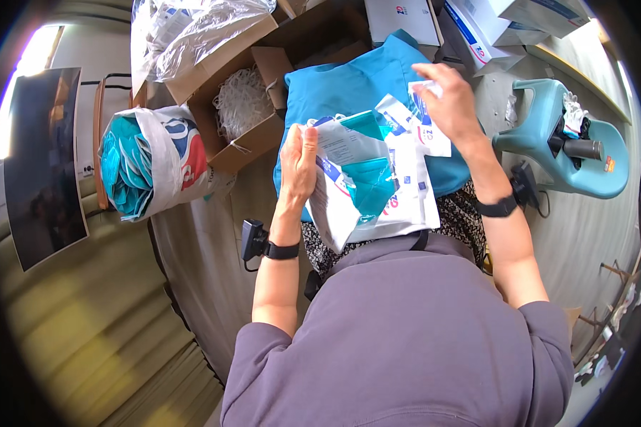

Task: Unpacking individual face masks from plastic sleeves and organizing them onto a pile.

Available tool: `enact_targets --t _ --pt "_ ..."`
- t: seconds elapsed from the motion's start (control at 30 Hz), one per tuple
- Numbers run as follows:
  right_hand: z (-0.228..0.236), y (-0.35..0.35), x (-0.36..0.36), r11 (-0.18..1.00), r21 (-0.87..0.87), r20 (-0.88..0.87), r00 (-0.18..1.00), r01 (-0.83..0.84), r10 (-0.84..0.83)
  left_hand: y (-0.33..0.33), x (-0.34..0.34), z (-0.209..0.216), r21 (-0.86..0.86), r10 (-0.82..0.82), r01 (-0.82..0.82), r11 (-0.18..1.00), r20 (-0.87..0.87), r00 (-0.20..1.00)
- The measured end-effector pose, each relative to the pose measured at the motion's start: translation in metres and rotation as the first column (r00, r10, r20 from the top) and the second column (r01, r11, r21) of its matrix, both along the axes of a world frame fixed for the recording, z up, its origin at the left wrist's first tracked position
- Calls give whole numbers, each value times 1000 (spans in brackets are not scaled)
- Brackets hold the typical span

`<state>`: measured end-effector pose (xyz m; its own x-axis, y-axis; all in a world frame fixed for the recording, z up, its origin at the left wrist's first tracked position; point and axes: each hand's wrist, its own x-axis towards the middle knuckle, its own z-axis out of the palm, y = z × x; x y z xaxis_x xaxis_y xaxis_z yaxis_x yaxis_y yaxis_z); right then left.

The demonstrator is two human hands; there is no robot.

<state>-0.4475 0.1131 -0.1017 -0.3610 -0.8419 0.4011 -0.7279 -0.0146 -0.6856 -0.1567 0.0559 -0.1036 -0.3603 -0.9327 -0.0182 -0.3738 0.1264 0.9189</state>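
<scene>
My left hand (298,165) is closed on the left edge of a clear-and-white plastic packet (327,196), its thumb along the near side. Folded teal material (369,178) shows through and at the packet's opening. My right hand (450,105) is raised to the right, fingers curved and apart, over the upper end of a small white-and-blue printed packet (436,141); whether it touches that packet I cannot tell. More white printed packets (409,203) lie beneath on my lap, over a blue cloth (335,89).
To the left stands a white bag (181,156) full of teal packets (124,171). A cardboard box (243,151) holds a tangle of whitish bands (242,103). White cartons (477,43) are stacked at the far right. A blue plastic stool (609,160) carries small items on the right.
</scene>
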Motion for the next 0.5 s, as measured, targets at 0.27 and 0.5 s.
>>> enact_targets --t 0.27,0.5 --pt "87 37 61 824 -117 494 687 -554 533 -36 -7 -22 530 104 -153 834 120 987" --pt "79 51 110 807 92 -267 766 -584 585 -47 -2 -18 955 338 217 202 -276 900"
